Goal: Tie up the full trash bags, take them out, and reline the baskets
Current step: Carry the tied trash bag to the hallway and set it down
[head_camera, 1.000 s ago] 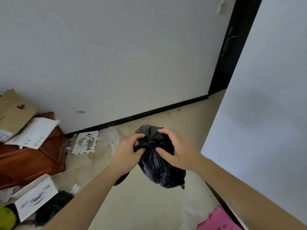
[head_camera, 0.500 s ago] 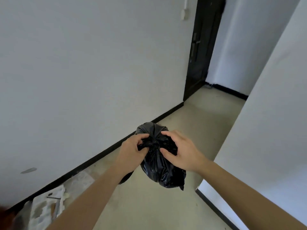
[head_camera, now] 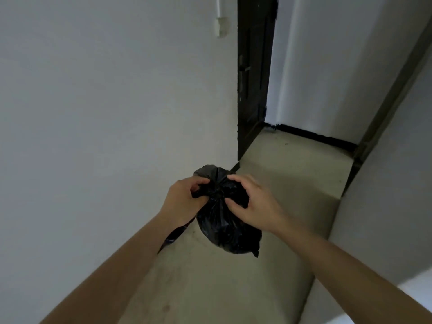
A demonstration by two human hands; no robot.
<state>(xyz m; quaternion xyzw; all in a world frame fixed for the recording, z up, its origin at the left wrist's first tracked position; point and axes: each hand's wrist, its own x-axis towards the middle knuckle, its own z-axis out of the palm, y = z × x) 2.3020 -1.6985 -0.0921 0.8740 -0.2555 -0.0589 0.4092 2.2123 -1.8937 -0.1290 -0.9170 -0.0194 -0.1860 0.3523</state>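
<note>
A small full black trash bag [head_camera: 224,228] hangs in the air in front of me, its top gathered into a bunch. My left hand [head_camera: 184,202] grips the gathered plastic on the left side, and a loose strip of the bag trails down under that wrist. My right hand [head_camera: 252,204] pinches the bunched neck from the right, fingers curled over the top. No basket is in view.
A narrow hallway with a beige floor [head_camera: 280,183] runs ahead. A white wall [head_camera: 105,113] stands close on the left, another white wall [head_camera: 385,206] on the right. A dark door [head_camera: 251,78] stands at the far end on the left.
The view has swung right, away from the cluttered corner with boxes and papers, toward the hallway and the dark door. Both hands keep their hold on the bag's neck.
</note>
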